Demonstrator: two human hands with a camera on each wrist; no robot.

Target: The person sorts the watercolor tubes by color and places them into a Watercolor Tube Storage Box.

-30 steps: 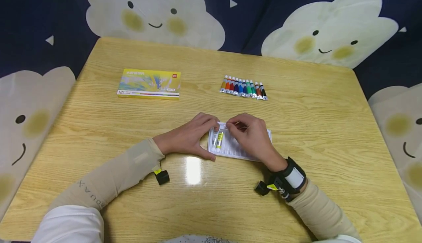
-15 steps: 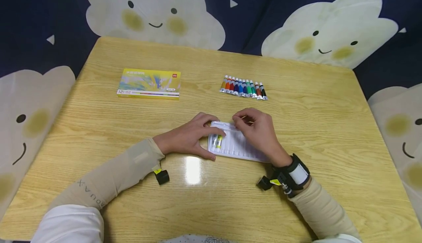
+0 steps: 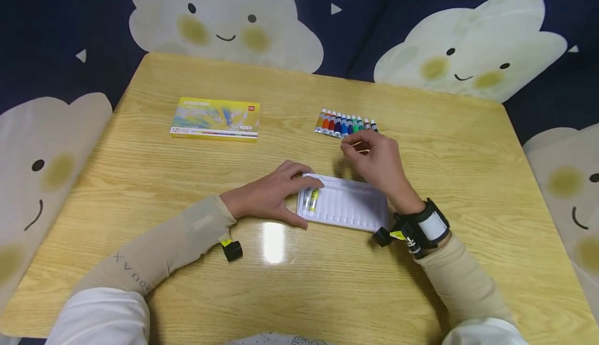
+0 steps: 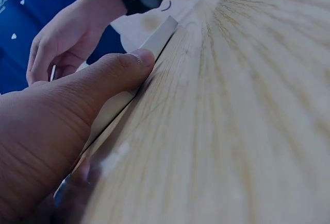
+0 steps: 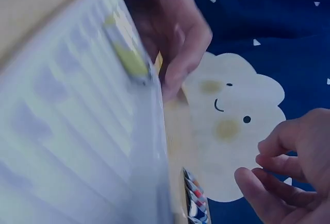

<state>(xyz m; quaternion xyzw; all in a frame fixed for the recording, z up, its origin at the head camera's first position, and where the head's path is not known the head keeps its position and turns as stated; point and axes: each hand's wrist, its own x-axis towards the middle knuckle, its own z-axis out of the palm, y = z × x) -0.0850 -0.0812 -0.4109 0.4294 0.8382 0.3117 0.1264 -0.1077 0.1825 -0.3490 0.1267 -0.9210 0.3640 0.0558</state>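
Note:
My left hand (image 3: pixel 276 194) grips the left end of a white slotted paint tray (image 3: pixel 360 207), its thumb on the near edge and other fingers at the far side. Inside the tray's leftmost slots lie a yellow paint tube (image 3: pixel 313 200) and a whitish paint tube (image 3: pixel 306 199), partly under a finger. My right hand (image 3: pixel 379 165) hovers above the tray's far right side, fingers loosely bent, close to a row of coloured paint tubes (image 3: pixel 338 124). In the right wrist view no object shows between its thumb and fingertips.
A yellow paint box (image 3: pixel 215 119) lies flat at the back left of the wooden table (image 3: pixel 281 293). The hand partly covers the right end of the tube row. Cloud-patterned dark cloth (image 3: pixel 348 38) hangs behind the table.
My right hand has moved from the tray's far edge up and right towards the tube row. The left hand keeps its hold, with one finger now reaching over the tray's tubes.

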